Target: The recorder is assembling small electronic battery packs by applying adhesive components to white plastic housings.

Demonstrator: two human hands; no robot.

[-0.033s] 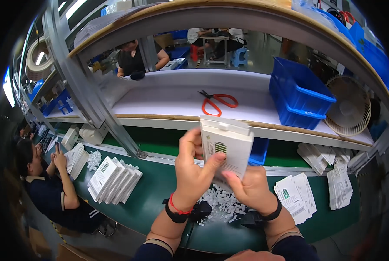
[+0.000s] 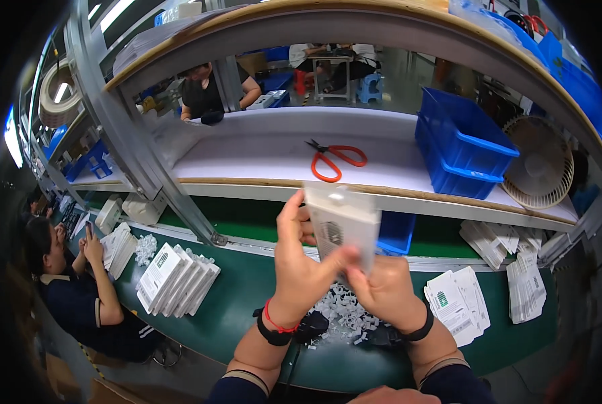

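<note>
White, flat rectangular cardboard box (image 2: 350, 229), held by left hand (image 2: 297, 275) and right hand (image 2: 387, 288), has shifted slightly leftward; handling appears ongoing.

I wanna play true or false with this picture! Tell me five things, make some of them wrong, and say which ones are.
1. The left hand and right hand both hold a white box. True.
2. The scissors have green handles. False: the scissors have red handles.
3. A fan is to the right of the blue bins. True.
4. All the little plastic pieces are inside bins. False: a heap of little plastic pieces lies on the green table.
5. A stack of white boxes is left of the hands. True.
</note>
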